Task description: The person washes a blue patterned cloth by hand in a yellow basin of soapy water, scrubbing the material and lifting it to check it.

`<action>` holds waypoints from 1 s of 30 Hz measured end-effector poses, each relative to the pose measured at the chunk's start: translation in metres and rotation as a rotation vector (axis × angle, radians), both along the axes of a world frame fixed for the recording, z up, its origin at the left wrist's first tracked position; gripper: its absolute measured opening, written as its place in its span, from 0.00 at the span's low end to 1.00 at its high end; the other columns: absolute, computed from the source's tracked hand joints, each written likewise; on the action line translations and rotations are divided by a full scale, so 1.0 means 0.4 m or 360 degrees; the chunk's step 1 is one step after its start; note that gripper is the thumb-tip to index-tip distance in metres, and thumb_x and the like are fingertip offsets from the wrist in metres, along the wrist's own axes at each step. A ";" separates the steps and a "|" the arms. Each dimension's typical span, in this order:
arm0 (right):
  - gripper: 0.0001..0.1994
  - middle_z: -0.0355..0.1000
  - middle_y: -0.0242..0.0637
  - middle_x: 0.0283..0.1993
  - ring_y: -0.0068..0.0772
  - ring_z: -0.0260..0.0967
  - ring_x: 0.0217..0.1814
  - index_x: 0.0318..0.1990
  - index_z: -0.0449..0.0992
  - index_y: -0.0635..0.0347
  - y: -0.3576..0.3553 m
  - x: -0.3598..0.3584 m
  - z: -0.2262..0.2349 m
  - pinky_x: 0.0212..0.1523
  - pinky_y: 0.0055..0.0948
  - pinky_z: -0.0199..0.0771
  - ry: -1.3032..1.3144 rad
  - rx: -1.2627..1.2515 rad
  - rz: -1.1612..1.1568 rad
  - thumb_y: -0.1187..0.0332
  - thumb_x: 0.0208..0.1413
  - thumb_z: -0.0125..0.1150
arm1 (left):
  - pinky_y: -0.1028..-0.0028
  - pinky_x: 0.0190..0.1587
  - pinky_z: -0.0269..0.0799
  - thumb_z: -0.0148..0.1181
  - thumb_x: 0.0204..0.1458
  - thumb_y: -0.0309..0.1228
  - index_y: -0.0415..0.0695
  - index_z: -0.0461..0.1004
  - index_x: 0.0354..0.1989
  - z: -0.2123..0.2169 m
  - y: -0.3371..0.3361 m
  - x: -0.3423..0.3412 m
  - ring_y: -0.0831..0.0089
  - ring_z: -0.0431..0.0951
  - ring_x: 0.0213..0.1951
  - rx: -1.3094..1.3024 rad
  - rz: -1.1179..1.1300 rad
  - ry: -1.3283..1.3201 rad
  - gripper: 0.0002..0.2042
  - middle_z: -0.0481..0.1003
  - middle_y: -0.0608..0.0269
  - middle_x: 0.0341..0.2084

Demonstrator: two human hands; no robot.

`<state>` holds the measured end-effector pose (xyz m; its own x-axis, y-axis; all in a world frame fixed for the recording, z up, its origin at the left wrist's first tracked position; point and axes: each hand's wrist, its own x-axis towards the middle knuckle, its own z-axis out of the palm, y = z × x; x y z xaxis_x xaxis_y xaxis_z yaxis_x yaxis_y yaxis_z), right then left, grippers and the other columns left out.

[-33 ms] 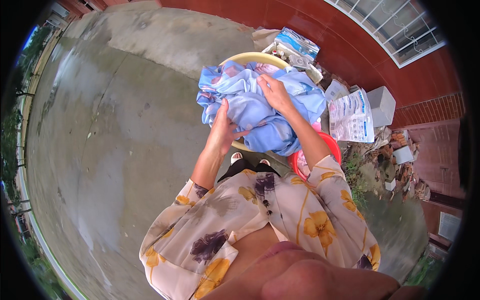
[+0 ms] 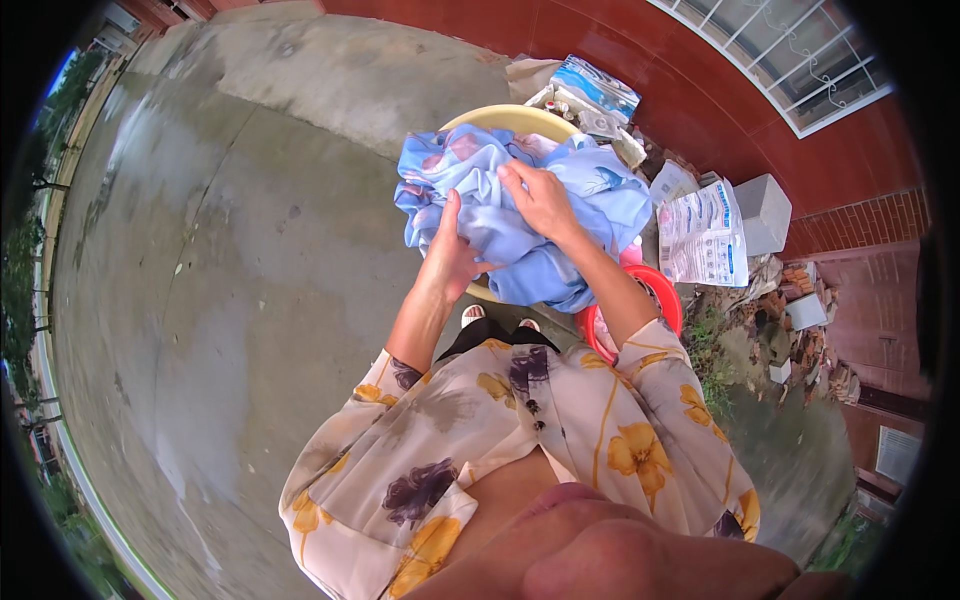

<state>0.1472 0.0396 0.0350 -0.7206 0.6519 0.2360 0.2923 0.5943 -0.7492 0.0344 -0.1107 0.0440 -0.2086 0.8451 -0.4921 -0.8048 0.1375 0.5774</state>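
A bunched light-blue cloth [image 2: 525, 262] with pinkish and darker blue patterns spills over a wide yellow basin [image 2: 520, 117] in front of my feet. My right hand [image 2: 545, 205] is on top of it, fingers bent and closed on a fold. At the cloth's near left side is my left hand [image 2: 450, 262], its thumb pointing up and its fingers apart against the fabric. Some fingertips of the left hand are hidden by folds. Most of the basin lies under the cloth, with paler fabric showing near its far rim.
A red basin [image 2: 672, 290] with pink fabric stands by my right forearm. Beyond are a blue-and-white package [image 2: 597, 85], a printed white bag [image 2: 702, 235] and a pale block [image 2: 765, 212] along the red wall [image 2: 690, 75]. Broken bricks [image 2: 800, 275] lie at right. Damp concrete [image 2: 250, 250] stretches left.
My right hand has shifted slightly left and toward me, its fingers more bent, and the cloth's folds under it have changed. The left hand has barely moved.
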 end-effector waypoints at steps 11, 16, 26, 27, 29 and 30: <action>0.12 0.71 0.45 0.18 0.53 0.72 0.21 0.23 0.73 0.55 -0.066 -0.084 -0.048 0.23 0.42 0.69 0.0412 0.0423 -0.0229 0.63 0.56 0.62 | 0.63 0.46 0.75 0.46 0.64 0.36 0.40 0.71 0.54 -0.199 0.139 -0.009 0.67 0.78 0.43 0.0255 0.0399 0.0784 0.17 0.77 0.62 0.40; 0.05 0.74 0.44 0.22 0.51 0.74 0.23 0.35 0.75 0.52 -0.154 -0.058 -0.027 0.24 0.40 0.71 0.0478 0.0385 -0.0205 0.64 0.59 0.59 | 0.74 0.36 0.72 0.46 0.65 0.38 0.45 0.73 0.51 -0.068 0.181 0.114 0.78 0.76 0.36 -0.0073 0.0546 0.0038 0.14 0.77 0.68 0.39; 0.11 0.76 0.41 0.23 0.48 0.76 0.24 0.45 0.78 0.47 -0.146 -0.098 0.008 0.26 0.38 0.73 0.0610 0.0395 -0.0232 0.70 0.54 0.62 | 0.73 0.41 0.74 0.47 0.65 0.36 0.47 0.73 0.56 -0.143 0.202 0.105 0.76 0.79 0.41 0.1622 0.0574 -0.0956 0.15 0.78 0.65 0.45; 0.12 0.75 0.41 0.23 0.48 0.75 0.23 0.45 0.79 0.47 -0.172 -0.092 0.017 0.26 0.38 0.73 0.0633 0.0391 -0.0147 0.70 0.52 0.63 | 0.70 0.44 0.75 0.46 0.65 0.36 0.45 0.71 0.57 -0.159 0.189 0.106 0.74 0.79 0.44 0.1739 0.0557 -0.1004 0.16 0.77 0.64 0.47; 0.08 0.76 0.44 0.26 0.49 0.78 0.29 0.43 0.79 0.52 -0.135 -0.082 -0.031 0.29 0.37 0.74 0.0602 0.0370 -0.0173 0.72 0.56 0.60 | 0.66 0.49 0.75 0.45 0.65 0.36 0.42 0.69 0.59 -0.144 0.169 0.073 0.70 0.78 0.49 0.1281 0.0461 -0.0763 0.18 0.76 0.61 0.51; 0.07 0.77 0.46 0.28 0.49 0.79 0.32 0.42 0.79 0.54 -0.068 -0.078 -0.061 0.31 0.37 0.75 0.0598 0.0391 -0.0195 0.73 0.58 0.58 | 0.63 0.51 0.75 0.44 0.66 0.36 0.41 0.67 0.61 -0.104 0.167 0.038 0.68 0.77 0.51 0.0724 0.0379 -0.0471 0.19 0.75 0.59 0.53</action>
